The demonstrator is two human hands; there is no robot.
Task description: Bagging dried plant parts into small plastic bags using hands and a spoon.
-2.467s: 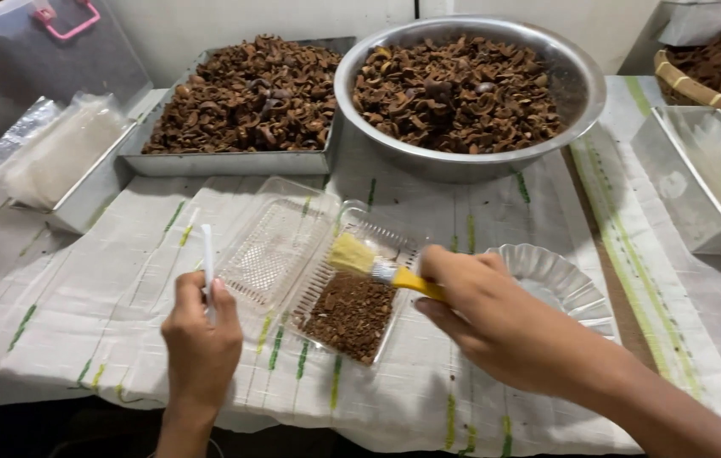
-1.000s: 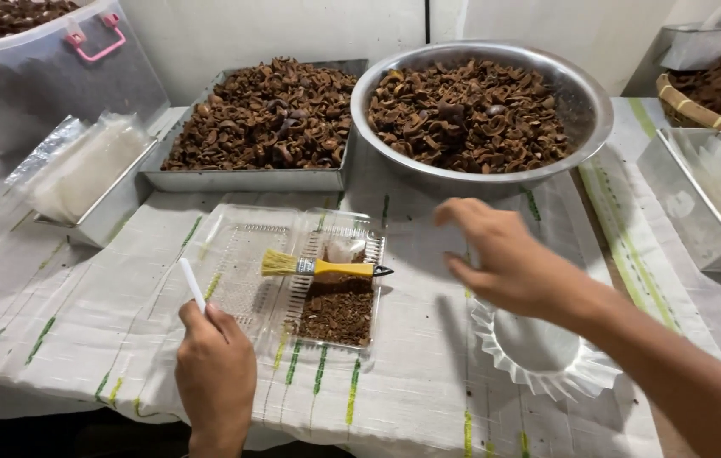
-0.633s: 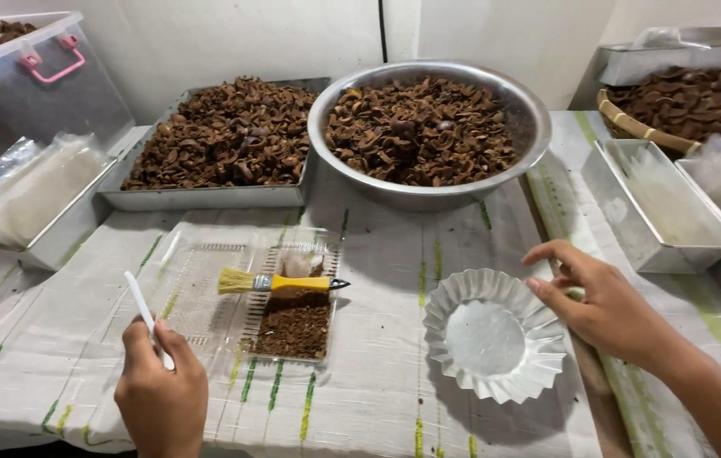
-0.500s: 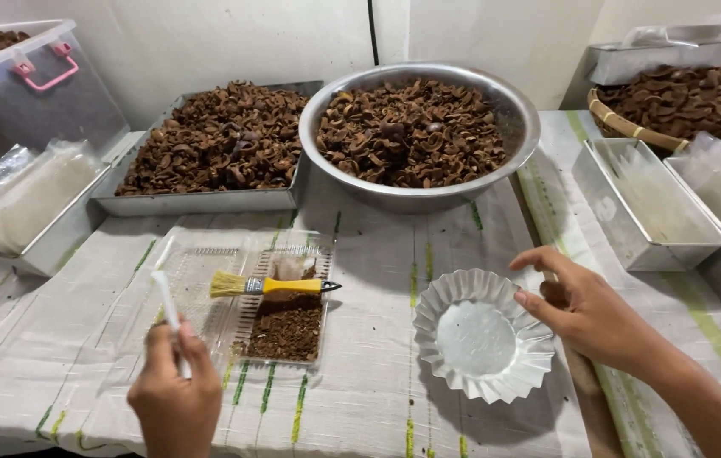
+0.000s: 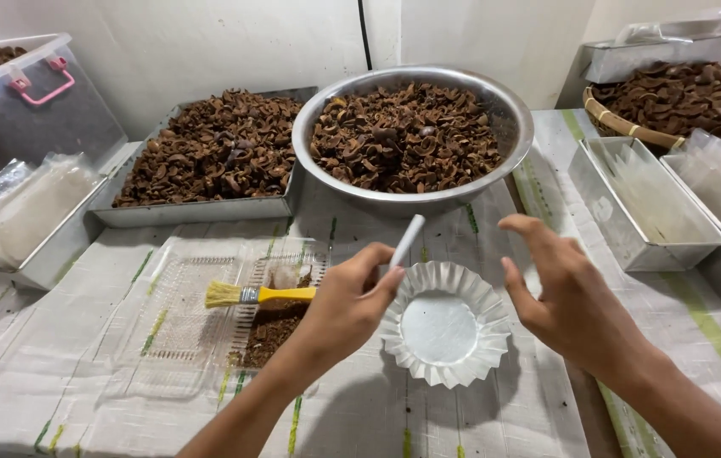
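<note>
The round steel bowl (image 5: 415, 136) at the back of the worktop (image 5: 479, 416) is heaped with dark brown dried shells; the rectangular metal tray (image 5: 207, 161) left of the bowl holds the same. In front of the bowl, a white fluted paper cup (image 5: 445, 326) sits empty. The left hand (image 5: 347, 305) pinches a thin white stick (image 5: 407, 241) in closed fingers at the cup's left edge. The right hand (image 5: 572, 293) hovers just right of the cup, fingers spread, holding nothing. Left of the cup, a clear plastic tray (image 5: 199, 314) carries brown crumbs and a yellow-handled brush (image 5: 263, 294). Right of the bowl stands an empty-looking steel pan (image 5: 645, 203).
</note>
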